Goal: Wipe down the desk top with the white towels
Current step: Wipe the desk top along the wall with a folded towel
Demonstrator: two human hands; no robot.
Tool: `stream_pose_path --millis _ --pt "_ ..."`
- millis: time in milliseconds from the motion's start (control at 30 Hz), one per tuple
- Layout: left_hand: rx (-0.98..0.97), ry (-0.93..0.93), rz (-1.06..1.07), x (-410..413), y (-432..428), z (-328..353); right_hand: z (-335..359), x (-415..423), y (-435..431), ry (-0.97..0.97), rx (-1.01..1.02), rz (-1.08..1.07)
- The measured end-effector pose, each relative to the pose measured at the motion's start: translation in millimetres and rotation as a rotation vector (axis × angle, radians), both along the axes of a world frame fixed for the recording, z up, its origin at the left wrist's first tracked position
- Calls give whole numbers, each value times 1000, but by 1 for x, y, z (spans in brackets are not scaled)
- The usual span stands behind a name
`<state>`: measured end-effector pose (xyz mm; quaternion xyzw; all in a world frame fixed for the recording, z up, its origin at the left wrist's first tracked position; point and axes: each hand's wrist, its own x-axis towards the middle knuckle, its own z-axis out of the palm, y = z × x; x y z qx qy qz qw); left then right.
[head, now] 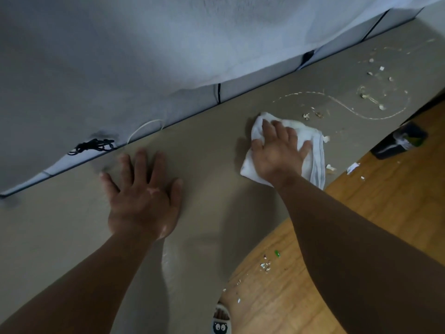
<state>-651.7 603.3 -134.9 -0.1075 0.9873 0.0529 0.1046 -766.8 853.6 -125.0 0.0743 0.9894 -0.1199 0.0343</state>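
Note:
The beige desk top (207,150) runs from lower left to upper right. My right hand (277,150) presses flat on a crumpled white towel (310,155) near the desk's front edge, fingers spread and straight. My left hand (144,194) lies flat on the bare desk surface to the left, fingers spread, holding nothing. Beyond the towel, crumbs (313,115) and a looping whitish smear (349,109) cover the right part of the desk.
A white cloth-covered wall (144,56) borders the desk's far edge, with a black cord bundle (92,145) and a white cable (144,130) there. Wooden floor (373,213) at right holds scattered crumbs (266,265) and a dark bin (399,141). My slippered foot (221,319) shows below.

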Motion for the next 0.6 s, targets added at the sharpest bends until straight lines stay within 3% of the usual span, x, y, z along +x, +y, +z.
stream_pose_path --millis 367,600 --pt "37 62 -72 -1 -5 -1 6 139 -76 38 14 238" --pt "13 95 -135 -1 -8 -6 7 182 -64 19 -13 463"
